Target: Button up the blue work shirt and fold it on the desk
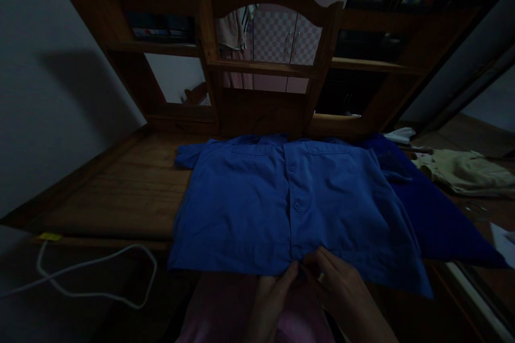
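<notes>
A blue button-up shirt [237, 198] lies spread on the wooden desk, its hem hanging at the near edge. Two buttons show fastened on its front strip, an upper button [292, 168] and a lower button [296, 206]. My left hand [273, 286] is closed on the shirt's bottom hem beside the front opening. Close against it, my right hand [332, 273] pinches the hem on the other side of the opening. The small spot between my fingertips is too dark to make out.
The wooden desk [137, 187] has a shelf unit [265, 68] along its back. A dark blue cloth [442, 225] lies under the shirt's right side. Farther right is a pale crumpled garment [466, 171]. A white cable [100, 295] loops below the desk's left edge.
</notes>
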{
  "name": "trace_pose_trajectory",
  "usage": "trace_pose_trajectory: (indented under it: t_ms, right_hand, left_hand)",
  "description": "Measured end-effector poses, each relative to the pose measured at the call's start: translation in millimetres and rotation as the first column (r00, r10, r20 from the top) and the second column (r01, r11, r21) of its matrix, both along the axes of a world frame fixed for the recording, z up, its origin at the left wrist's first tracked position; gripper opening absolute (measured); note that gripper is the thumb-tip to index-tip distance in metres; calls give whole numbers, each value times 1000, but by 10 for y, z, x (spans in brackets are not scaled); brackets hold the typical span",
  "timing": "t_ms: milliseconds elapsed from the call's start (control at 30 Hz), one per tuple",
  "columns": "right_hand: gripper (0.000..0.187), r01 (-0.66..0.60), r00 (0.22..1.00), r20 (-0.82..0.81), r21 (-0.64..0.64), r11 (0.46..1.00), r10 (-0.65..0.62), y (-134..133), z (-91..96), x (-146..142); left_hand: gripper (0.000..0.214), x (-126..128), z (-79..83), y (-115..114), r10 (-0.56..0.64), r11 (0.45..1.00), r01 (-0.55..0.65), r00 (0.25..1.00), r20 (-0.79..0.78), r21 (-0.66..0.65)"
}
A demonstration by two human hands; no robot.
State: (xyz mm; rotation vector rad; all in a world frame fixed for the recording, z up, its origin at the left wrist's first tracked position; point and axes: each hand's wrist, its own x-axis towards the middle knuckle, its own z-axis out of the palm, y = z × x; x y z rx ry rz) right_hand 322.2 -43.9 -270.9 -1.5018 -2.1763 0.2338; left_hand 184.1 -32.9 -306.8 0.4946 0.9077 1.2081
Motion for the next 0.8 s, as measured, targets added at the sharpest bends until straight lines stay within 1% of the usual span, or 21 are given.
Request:
trace_pose_trajectory:
  t_ms: [100, 200, 267, 367, 433, 500, 567, 700, 800]
  right_hand:
    - [8, 8, 999, -34, -20, 1000, -9, 8, -2, 7]
    - [7, 2, 998, -65, -55, 998, -5, 0, 12, 21]
    - [6, 1, 996, -93, -81, 997, -8, -13, 26, 31]
    - [6, 14, 990, -140, -105, 994, -29, -30, 49, 31]
    - [7, 17, 983, -180, -101, 995, -35, -36, 63, 18]
    - [8, 14, 976, -215, -85, 996, -33, -40, 74, 0]
    - [8, 14, 972, -231, -88, 996, -34, -42, 74, -11]
    - [6, 33, 970, -233, -123, 992, -62, -37, 32, -2]
    - [10, 22, 968, -246, -120, 993, -51, -21, -2, 14]
  left_hand:
    - [55, 18, 34, -1, 9, 1000, -8, 1000, -26, 17]
    - [45, 18, 66, -6, 10, 999, -7, 998, -63, 45]
    - [42, 17, 72, -6, 5, 998, -1, 998, -69, 58]
    - [51, 13, 77, -5, 43, 998, -40, 998, -56, 39]
    - [60, 9, 95, -8, 72, 997, -71, 996, -48, 22]
    - [63, 5, 123, -13, 85, 996, -84, 995, -45, 20]
    - [63, 4, 146, -16, 95, 995, -94, 994, -51, 24]
    - [54, 10, 138, -6, 78, 996, -74, 994, -80, 53]
    - [48, 13, 117, 11, 92, 995, -86, 988, -125, 53]
